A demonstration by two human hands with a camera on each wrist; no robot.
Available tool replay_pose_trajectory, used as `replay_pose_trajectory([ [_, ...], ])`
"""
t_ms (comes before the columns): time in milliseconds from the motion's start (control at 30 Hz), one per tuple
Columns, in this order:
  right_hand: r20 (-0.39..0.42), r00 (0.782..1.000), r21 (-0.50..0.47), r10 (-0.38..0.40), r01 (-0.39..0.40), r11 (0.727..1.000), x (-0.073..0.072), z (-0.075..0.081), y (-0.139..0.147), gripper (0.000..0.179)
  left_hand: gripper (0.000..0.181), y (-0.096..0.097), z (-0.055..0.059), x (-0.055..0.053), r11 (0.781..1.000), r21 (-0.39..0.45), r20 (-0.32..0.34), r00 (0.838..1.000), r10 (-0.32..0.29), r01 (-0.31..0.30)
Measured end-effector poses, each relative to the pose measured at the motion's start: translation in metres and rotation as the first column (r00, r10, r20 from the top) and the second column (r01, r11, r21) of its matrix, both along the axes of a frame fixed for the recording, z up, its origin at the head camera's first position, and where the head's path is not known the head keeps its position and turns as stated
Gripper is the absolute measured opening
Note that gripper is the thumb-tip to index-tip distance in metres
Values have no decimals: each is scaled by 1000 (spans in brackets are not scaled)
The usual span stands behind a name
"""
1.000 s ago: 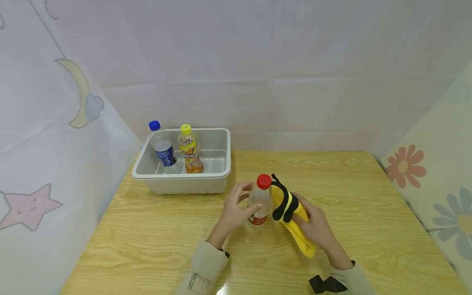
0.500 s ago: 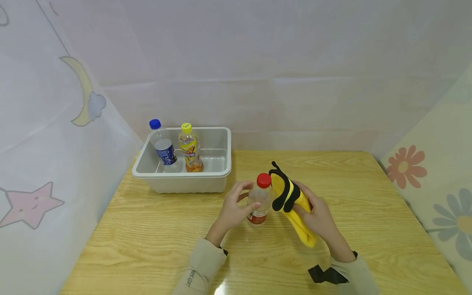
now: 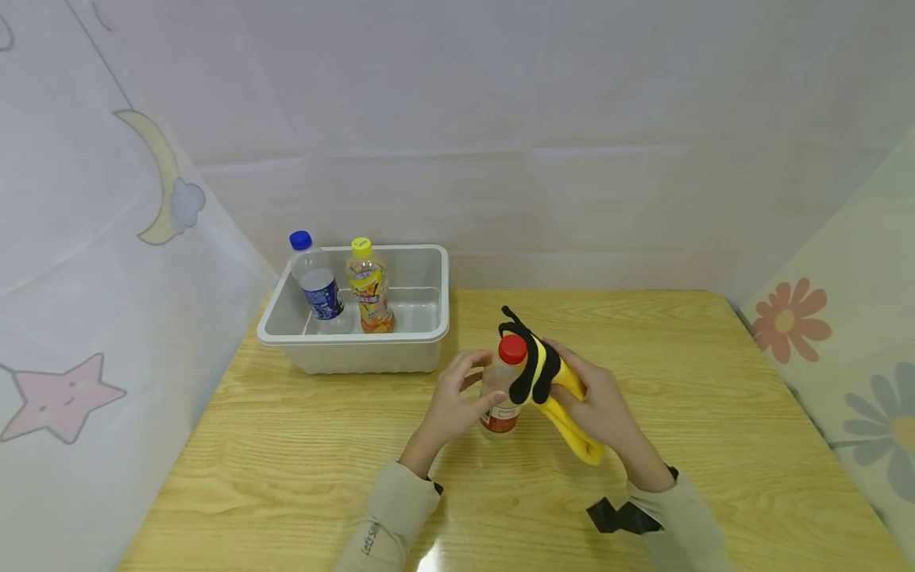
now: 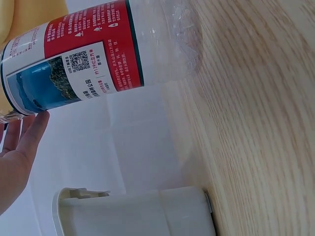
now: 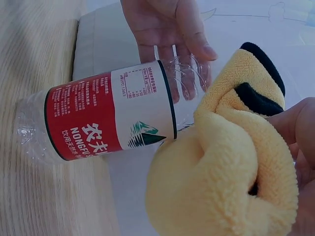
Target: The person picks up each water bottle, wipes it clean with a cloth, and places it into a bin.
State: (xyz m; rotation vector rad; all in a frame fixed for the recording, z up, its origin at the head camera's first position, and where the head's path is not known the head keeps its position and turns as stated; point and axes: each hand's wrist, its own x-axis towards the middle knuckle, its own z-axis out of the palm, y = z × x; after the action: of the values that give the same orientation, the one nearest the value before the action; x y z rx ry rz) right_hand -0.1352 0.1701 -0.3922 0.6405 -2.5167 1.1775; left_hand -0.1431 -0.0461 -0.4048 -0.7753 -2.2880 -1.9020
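A clear plastic bottle (image 3: 500,397) with a red cap and a red-and-white label stands upright on the table. My left hand (image 3: 457,401) holds it from the left, thumb in front and fingers bent behind; in the left wrist view, the fingers (image 4: 30,135) lie at the label's edge. On the other side, my right hand (image 3: 593,397) grips a fuzzy yellow cloth (image 3: 582,433) with black bands and thin black feelers. The cloth (image 5: 211,172) overlaps the bottle's upper part (image 5: 110,110) in the right wrist view; whether they touch, I cannot tell.
A pale grey plastic tub (image 3: 357,356) sits at the back left of the wooden table (image 3: 643,334). Inside stand a blue-capped bottle (image 3: 319,290) and a yellow-capped bottle (image 3: 368,290). Printed fabric (image 3: 500,159) hangs behind and at both sides.
My right hand has raised the cloth a little and brought it left, so its banded end now overlaps the bottle beside the red cap. The left hand and bottle stay put.
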Motion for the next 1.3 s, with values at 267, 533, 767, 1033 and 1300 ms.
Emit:
replay_pose_trajectory([
  [267, 53, 998, 15, 43, -43, 999, -4, -3, -3, 55, 49, 0, -2, 0, 1000, -5, 16, 1000, 8, -8],
  [533, 135, 989, 8, 58, -60, 998, -7, -7, -4, 56, 49, 0, -2, 0, 1000, 12, -2, 1000, 8, -8],
  [767, 173, 984, 8, 48, -50, 999, -9, -13, -5, 54, 49, -1, -2, 0, 1000, 0, -15, 1000, 3, -3],
  [1033, 190, 981, -23, 29, -25, 999, -8, -23, -6, 52, 50, -1, -4, 0, 1000, -7, -4, 1000, 5, -5],
  [1300, 213, 977, -51, 17, -7, 999, -8, -39, -6, 54, 49, 0, -3, 1, 1000, 3, -11, 1000, 4, -4],
])
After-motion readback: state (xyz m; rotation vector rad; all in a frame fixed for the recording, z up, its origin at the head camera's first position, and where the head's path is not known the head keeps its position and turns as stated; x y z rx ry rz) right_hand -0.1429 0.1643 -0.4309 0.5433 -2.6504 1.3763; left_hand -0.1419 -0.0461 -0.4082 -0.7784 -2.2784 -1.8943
